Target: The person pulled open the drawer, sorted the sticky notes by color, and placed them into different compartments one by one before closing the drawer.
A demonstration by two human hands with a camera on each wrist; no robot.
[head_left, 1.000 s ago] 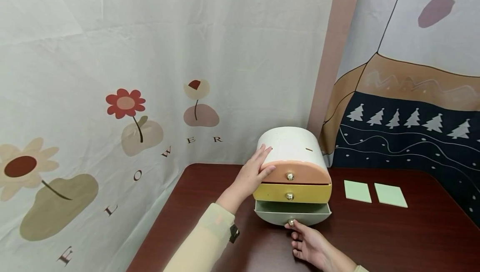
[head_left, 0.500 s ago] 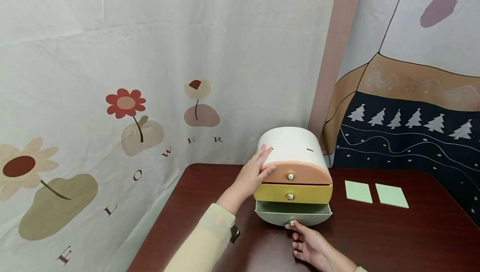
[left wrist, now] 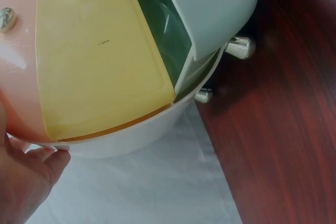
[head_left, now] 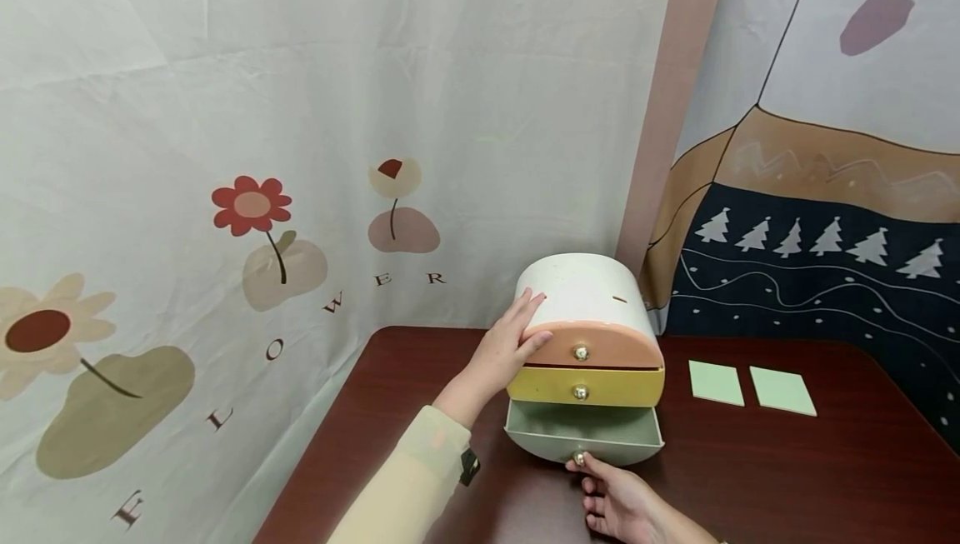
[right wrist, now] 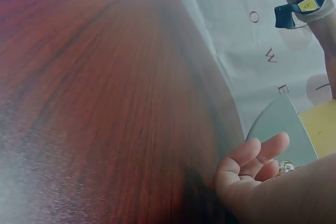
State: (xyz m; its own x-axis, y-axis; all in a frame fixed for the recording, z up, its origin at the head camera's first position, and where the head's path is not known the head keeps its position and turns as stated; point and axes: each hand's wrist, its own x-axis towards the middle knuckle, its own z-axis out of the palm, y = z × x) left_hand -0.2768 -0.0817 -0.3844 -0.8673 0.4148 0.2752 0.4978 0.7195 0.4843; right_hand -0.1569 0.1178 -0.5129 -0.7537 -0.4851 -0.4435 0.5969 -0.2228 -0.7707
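A small rounded drawer cabinet with a white shell (head_left: 585,281) stands on the table. Its peach top drawer (head_left: 622,344) and yellow middle drawer (head_left: 626,386) are closed, each with a shiny knob. The pale green bottom drawer (head_left: 615,450) is pulled partway out, and the part of its inside that shows holds nothing. My left hand (head_left: 497,354) rests on the cabinet's upper left side with fingers extended. Thumb and fingertips of my right hand (head_left: 622,501) pinch the bottom drawer's knob (head_left: 579,458); the other fingers curl loosely below, as the right wrist view shows too.
Two pale green square notepads (head_left: 716,382) lie side by side to the right of the cabinet on the dark red-brown table (head_left: 847,477). A white printed curtain (head_left: 480,111) hangs behind and along the left. The left wrist view shows small metal feet (left wrist: 203,95) beneath the cabinet.
My right hand has drawn the green bottom drawer a little farther out toward me, showing more of its inside. My left hand has stayed in place on the cabinet.
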